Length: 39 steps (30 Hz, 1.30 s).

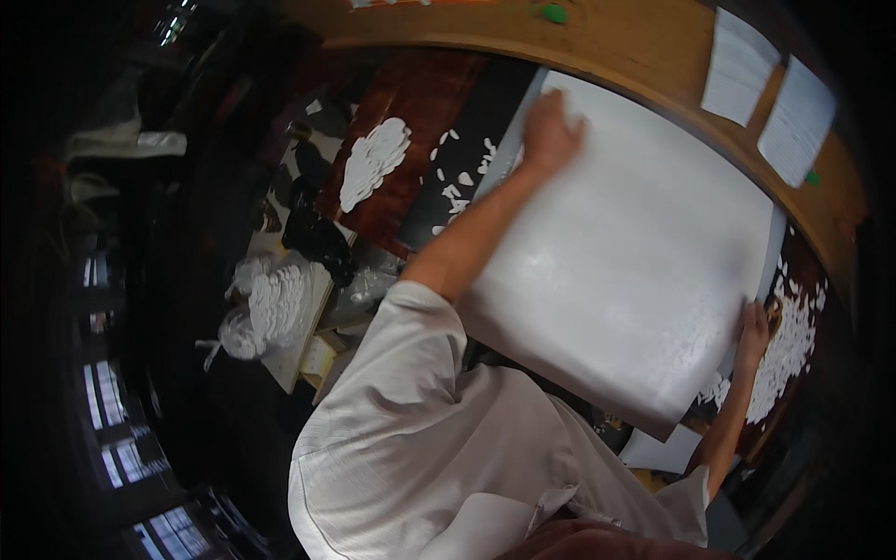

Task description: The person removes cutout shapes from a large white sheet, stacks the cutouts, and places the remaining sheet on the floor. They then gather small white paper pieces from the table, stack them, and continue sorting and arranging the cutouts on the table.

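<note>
White and faintly glossy, the sheet [616,243] looks light, bendy and easily creased, best held by opposite edges. It lies between the hands: the left hand [551,135] curled at its upper-left corner, the right hand [753,334] at its right edge; whether either grips, I cannot tell.

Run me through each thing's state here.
Large white sheet, spread out.
Left hand, blurred, at the sheet; grip unclear.
Right hand, by the sheet's edge; grip unclear.
White pile left of sheet, pieces overlapping.
White pieces right of sheet, loosely scattered.
Two papers, flat, apart.
</note>
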Each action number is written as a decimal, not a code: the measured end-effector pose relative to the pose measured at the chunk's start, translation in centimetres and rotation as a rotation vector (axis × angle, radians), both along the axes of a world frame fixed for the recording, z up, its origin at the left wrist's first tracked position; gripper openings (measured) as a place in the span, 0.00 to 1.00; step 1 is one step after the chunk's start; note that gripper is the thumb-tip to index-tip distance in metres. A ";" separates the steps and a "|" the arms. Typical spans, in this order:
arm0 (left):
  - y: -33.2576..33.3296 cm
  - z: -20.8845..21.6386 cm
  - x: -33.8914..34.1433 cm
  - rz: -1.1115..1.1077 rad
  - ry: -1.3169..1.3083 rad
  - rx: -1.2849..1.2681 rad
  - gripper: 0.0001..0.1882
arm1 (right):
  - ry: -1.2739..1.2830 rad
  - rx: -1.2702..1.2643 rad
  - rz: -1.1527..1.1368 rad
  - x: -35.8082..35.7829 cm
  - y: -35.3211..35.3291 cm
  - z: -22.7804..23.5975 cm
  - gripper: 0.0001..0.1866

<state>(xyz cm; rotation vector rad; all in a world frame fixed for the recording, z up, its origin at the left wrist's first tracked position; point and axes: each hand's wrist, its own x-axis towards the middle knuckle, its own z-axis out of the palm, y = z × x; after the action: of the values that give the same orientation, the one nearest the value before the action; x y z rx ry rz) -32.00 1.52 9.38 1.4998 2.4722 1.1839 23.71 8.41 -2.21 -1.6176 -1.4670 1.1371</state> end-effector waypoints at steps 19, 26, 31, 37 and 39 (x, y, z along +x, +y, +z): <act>-0.6 -9.8 9.9 -0.611 0.488 -0.649 0.41 | -0.291 0.035 -0.306 9.7 -1.1 3.4 0.22; 0.6 -12.9 3.1 -0.677 0.562 -0.403 0.38 | -0.376 0.069 -0.015 5.8 0.8 -0.3 0.42; -4.0 -10.5 2.5 -0.410 0.532 -0.441 0.36 | 0.006 0.145 0.266 0.5 4.0 -2.9 0.33; -5.0 -11.7 9.3 -0.399 0.350 -0.340 0.35 | -0.506 0.052 0.036 11.7 2.2 -2.8 0.29; -4.6 -12.5 10.8 -0.421 0.327 -0.358 0.35 | -0.407 -0.071 -0.011 13.6 0.8 -0.6 0.28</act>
<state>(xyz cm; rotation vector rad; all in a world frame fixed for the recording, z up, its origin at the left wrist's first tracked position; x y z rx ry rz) -21.22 -3.12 -3.08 2.0744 2.1992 0.4320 37.26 9.25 -2.76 -1.9899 -1.6792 0.8949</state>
